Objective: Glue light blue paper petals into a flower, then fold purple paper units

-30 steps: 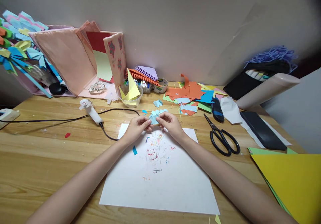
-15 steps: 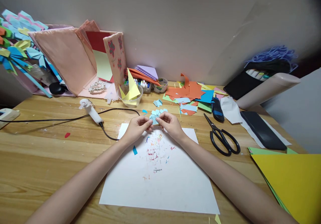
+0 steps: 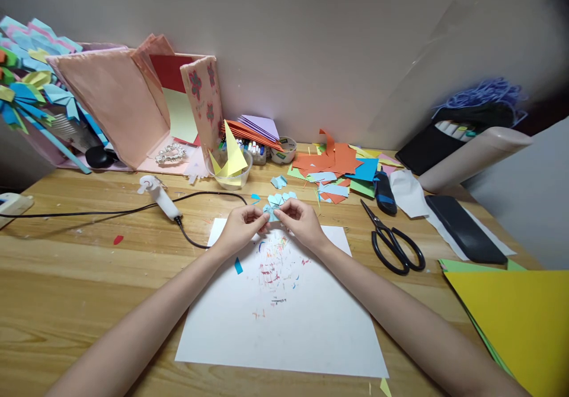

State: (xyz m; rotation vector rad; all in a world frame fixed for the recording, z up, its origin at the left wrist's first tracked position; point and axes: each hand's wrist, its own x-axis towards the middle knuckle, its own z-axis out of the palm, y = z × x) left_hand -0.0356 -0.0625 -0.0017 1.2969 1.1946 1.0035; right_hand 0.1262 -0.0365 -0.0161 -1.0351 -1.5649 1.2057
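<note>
Between both hands is a light blue folded paper piece (image 3: 274, 214), held over the far edge of a white sheet (image 3: 284, 332) covered in coloured marks. My left hand (image 3: 244, 225) pinches its left side, thumb and fingers closed. My right hand (image 3: 299, 220) pinches the right side in the same way, and the fingertips hide part of the paper. Just beyond the fingers lie more light blue folded pieces (image 3: 281, 198), with another folded piece (image 3: 279, 182) farther back. A small blue scrap (image 3: 239, 266) rests on the white sheet near my left wrist.
Black-handled scissors (image 3: 392, 240) lie right of the sheet, beside a box cutter (image 3: 384, 194) and a dark phone-like slab (image 3: 466, 229). Paper scraps (image 3: 333, 163) are heaped at the back. A corded white glue gun (image 3: 160, 198) lies left; yellow paper (image 3: 515, 314) is at right.
Both hands keep their pinch on the light blue paper and have hardly moved. The whole view has shifted very slightly.
</note>
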